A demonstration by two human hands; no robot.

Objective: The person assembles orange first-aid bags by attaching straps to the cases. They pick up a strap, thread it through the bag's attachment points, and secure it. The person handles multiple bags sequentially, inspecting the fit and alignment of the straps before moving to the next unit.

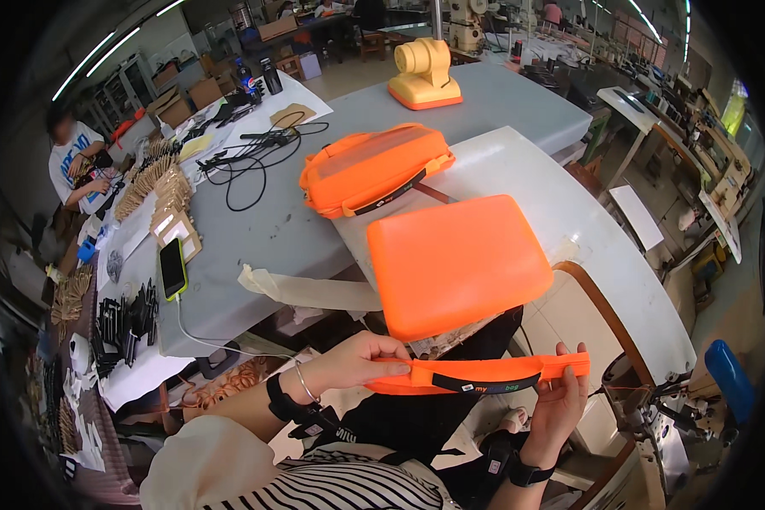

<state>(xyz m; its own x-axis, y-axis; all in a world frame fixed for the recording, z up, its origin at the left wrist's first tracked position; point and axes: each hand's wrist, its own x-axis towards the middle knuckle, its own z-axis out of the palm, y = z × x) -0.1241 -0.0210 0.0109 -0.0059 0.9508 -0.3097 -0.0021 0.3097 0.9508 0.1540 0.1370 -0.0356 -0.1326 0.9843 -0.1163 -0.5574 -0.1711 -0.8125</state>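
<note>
Fabric in a long orange strip (pixel 476 367) with a black label (pixel 495 386) spans the space between the hands, above the lap and just this side of the table edge. The left hand (pixel 370 361) pinches it between thumb and fingers left of the label, and the right hand (pixel 559 399) grips it near its right end. The step appears to be handling and straightening this strip; the next move probably calls for a firm hold at both ends, kept free of twists. Beyond it, an orange rounded panel (pixel 459 263) lies at the near side of a white tabletop (pixel 625 263), and an orange bag (pixel 378 166) rests behind it. To the left, a grey table (pixel 302 246) carries black cables (pixel 259 157) and a phone (pixel 172 268) in a green case; a yellow device (pixel 425 72) stands at its far side. The room looks like a workshop, with sewing machines (pixel 727 170) at right, strip lights overhead, and a co-worker (pixel 81 166) seated at far left.
</note>
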